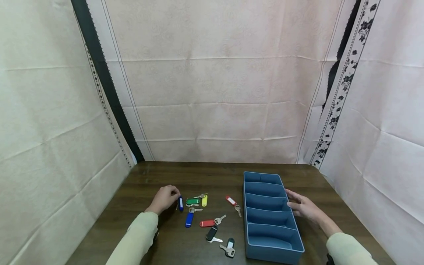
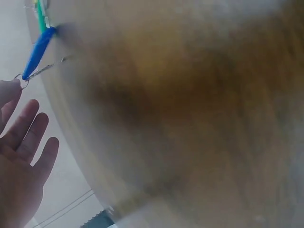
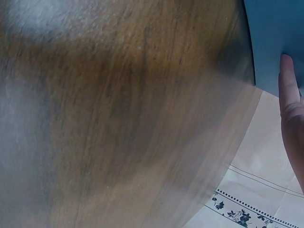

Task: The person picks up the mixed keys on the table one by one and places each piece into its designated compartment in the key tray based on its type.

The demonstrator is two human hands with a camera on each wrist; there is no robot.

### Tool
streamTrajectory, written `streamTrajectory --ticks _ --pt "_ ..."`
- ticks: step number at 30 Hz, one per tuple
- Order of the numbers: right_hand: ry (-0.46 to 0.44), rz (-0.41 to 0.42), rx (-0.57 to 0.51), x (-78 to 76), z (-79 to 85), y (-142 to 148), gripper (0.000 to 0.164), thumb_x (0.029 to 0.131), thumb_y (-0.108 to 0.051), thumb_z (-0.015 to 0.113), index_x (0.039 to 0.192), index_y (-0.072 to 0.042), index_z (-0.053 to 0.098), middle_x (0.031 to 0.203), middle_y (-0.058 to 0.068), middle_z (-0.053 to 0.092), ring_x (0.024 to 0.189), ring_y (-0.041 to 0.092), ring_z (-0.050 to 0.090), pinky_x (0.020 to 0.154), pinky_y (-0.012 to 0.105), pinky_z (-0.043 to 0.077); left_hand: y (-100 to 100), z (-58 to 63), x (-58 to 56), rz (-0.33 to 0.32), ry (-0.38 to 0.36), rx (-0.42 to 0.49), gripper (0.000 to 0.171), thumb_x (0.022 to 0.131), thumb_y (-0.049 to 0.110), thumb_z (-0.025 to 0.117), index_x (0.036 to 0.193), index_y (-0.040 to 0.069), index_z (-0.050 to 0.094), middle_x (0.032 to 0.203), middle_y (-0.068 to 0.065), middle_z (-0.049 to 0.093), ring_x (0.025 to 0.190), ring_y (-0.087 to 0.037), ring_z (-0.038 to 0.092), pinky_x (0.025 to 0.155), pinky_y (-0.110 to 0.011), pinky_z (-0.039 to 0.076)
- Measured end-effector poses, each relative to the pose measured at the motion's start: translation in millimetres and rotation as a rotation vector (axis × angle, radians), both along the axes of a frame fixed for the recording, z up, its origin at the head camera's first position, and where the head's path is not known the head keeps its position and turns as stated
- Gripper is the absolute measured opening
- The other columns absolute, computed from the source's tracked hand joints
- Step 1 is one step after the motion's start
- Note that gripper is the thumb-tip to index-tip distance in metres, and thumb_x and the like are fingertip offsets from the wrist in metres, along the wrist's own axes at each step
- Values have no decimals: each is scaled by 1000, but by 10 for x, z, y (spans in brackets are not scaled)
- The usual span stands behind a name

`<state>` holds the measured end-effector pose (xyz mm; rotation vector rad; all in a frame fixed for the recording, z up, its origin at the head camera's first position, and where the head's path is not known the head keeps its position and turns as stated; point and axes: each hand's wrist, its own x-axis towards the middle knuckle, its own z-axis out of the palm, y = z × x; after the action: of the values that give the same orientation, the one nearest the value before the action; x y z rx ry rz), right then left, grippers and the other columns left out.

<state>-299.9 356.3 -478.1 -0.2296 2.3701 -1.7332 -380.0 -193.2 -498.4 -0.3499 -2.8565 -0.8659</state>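
Observation:
Several keys with coloured tags lie on a dark wooden table point(image 1: 159, 176). My left hand point(image 1: 175, 195) is at the left of the group and pinches the ring of a dark blue key tag point(image 1: 180, 203). In the left wrist view a fingertip point(image 2: 9, 90) meets the ring, and the blue tag point(image 2: 39, 51) trails away from it. My right hand point(image 1: 293, 201) rests with straight fingers on the right wall of a blue divided tray point(image 1: 299, 240). The right wrist view shows one finger point(image 3: 287, 90) against the tray point(image 3: 270, 38). All tray compartments look bare.
Loose on the table are a green tag point(image 1: 193, 201), a yellow tag point(image 1: 204, 200), a red tag point(image 1: 231, 200), a second blue tag point(image 1: 189, 219), another red tag point(image 1: 207, 223), a black tag point(image 1: 211, 233) and a dark teal tag point(image 1: 230, 243). Cloth walls enclose three sides.

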Motion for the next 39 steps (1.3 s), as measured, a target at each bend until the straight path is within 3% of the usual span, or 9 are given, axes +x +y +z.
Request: streamTrajectory --ticks 10,16,25,34,39 --pt "10 -3 2 9 -10 22 68 103 -15 54 156 2 16 156 33 19 130 47 46 95 49 49 98 198 -17 -12 108 113 6 93 15 70 91 10 72 96 -3 66 90 -20 61 81 -44 52" --pt "4 -3 -3 0 -16 34 67 103 -14 53 156 2 16 156 33 18 130 47 46 95 49 49 280 342 -43 -42 117 197 4 93 16 70 92 12 72 99 -2 66 94 -21 62 82 -44 51" --pt "1 -2 -3 -3 -25 46 68 103 -16 54 156 1 15 156 33 19 129 46 47 95 49 49 749 532 -115 -89 83 287 5 94 19 70 93 14 72 98 0 67 90 -17 60 80 -39 50" --pt "2 8 -8 6 -2 40 67 104 -17 53 157 1 15 157 32 18 132 47 43 96 49 48 1276 761 -212 -175 72 351 9 95 21 68 94 14 73 99 1 68 91 -16 61 79 -37 50" --pt "11 32 -15 11 23 13 67 104 -17 51 157 1 13 158 31 17 135 48 38 98 49 46 1537 827 -277 -229 63 376 10 96 22 67 94 14 73 96 1 69 87 -14 61 75 -34 50"
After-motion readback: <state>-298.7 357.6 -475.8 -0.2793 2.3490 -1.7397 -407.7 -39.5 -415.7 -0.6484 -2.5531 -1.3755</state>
